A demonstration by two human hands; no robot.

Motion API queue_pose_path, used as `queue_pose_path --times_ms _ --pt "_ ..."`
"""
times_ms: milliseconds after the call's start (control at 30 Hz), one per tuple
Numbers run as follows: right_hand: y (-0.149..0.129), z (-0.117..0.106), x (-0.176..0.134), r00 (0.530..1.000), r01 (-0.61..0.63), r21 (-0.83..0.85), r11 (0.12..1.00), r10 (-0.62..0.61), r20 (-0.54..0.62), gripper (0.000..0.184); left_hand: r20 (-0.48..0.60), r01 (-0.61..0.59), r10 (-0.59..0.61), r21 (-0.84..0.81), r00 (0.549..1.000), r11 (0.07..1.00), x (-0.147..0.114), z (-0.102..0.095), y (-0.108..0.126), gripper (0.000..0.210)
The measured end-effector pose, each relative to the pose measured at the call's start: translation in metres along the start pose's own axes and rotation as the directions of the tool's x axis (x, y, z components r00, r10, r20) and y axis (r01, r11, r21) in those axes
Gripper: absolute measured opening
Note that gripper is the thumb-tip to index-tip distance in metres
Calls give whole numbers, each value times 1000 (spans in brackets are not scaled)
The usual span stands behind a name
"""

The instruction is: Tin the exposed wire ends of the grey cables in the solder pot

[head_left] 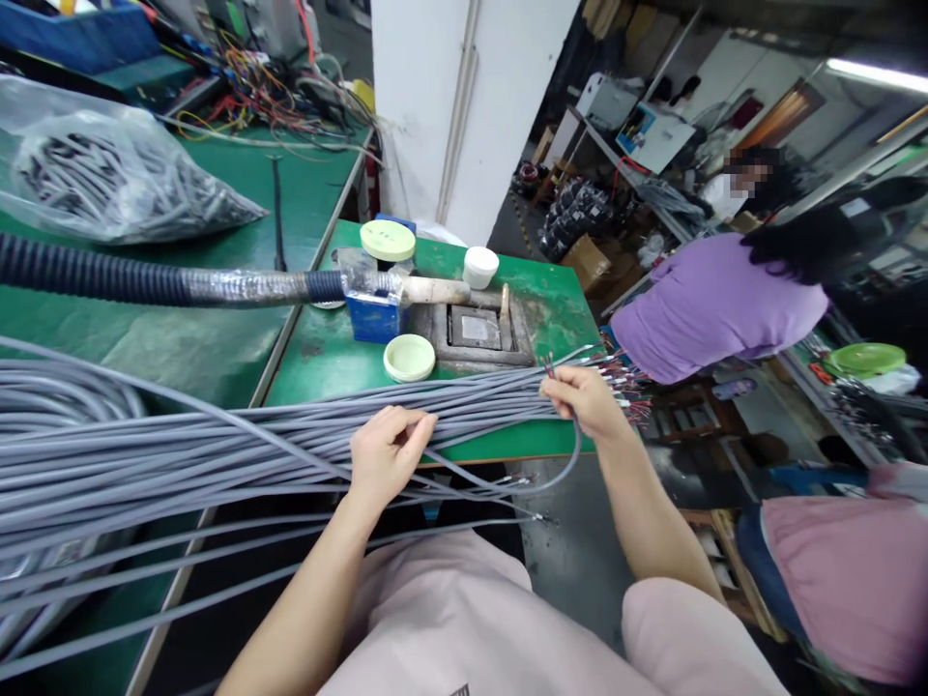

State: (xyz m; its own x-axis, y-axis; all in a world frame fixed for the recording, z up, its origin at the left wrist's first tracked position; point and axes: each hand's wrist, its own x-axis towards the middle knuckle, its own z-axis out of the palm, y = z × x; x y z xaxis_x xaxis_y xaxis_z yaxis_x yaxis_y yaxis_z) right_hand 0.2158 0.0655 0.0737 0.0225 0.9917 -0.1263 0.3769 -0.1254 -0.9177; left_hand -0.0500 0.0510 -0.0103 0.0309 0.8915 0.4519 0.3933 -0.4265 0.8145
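Observation:
A thick bundle of grey cables (275, 440) runs across the green table in front of me. My right hand (584, 398) pinches one grey cable near its end, and thin coloured wires (548, 365) stick up from the fingers. This cable bends down in a loop (572, 459) and back toward the left. Over the middle of the bundle lies my left hand (388, 449), its fingers curled and thumb against the fingertips; whatever is in it is hidden. Several stripped cable ends (634, 401) lie beyond my right hand.
Behind the bundle sit a square solder pot (478, 331), a pale green lid (409, 359), a white tub (480, 266) and a blue box (373, 317) under a ribbed hose (94, 271). A plastic bag (123, 179) of grey pieces lies left. Co-workers (717, 300) are at right.

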Motion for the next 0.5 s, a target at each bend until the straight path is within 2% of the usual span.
queue_pose_path --times_ms 67,133,233,300,333,500 --pt "13 9 -26 999 -47 171 984 46 6 28 83 120 -104 -216 991 969 -6 11 13 19" --pt "25 24 -43 996 -88 324 942 90 11 27 233 252 -169 -395 958 883 -13 27 27 14" --pt "36 49 -53 993 -112 470 876 122 9 26 426 481 -252 -603 869 636 -23 54 45 25" --pt "39 64 -54 994 -101 506 857 112 8 27 465 556 -307 -669 831 493 -27 67 50 32" --pt "40 69 -54 995 -92 511 855 103 6 28 464 574 -338 -683 819 452 -29 71 51 33" --pt "37 83 -52 997 -71 489 870 71 19 31 388 566 -459 -744 799 356 -32 76 48 22"
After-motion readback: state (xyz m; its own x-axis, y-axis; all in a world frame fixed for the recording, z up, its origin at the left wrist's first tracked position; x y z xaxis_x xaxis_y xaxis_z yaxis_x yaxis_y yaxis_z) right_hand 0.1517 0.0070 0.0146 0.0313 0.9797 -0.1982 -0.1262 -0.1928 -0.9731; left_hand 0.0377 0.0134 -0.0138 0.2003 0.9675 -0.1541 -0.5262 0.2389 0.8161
